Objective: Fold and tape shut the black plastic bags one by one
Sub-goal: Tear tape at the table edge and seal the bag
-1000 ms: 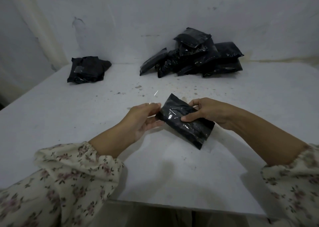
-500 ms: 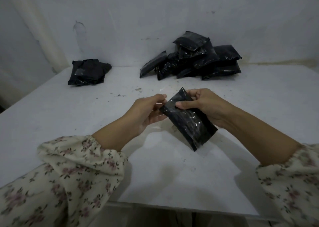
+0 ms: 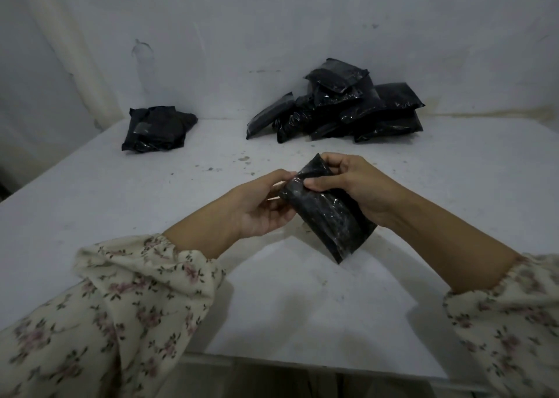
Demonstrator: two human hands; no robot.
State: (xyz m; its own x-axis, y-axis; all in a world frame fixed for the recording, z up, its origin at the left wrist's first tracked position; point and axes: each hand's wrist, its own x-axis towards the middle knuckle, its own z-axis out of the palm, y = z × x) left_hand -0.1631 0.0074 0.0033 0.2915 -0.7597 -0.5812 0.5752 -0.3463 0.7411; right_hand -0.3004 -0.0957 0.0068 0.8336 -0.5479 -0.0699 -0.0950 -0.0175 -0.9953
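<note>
Held bag (image 3: 328,213): black, glossy, raised above the table between both hands, tilted with its top end away and its bottom corner low and to the right; top end folded over.
Right hand (image 3: 354,183): clamped on the top of the held bag, thumb pressed flat on the near face, fingers curled round the folded end from behind.
Left hand (image 3: 260,207): fingers curled, thumb and forefinger tips closed together at the upper left edge of the held bag, lower fingers tucked by its left side; what is pinched there too small to tell.
Table (image 3: 121,201): white, speckled with dark marks past the hands.
Large pile of bags (image 3: 341,107): black, heaped at the far edge against the wall, well apart from the hands.
Small stack of bags (image 3: 157,128): black, far left, apart from the large pile.
Sleeves (image 3: 136,292): cream, floral, gathered at both forearms.
</note>
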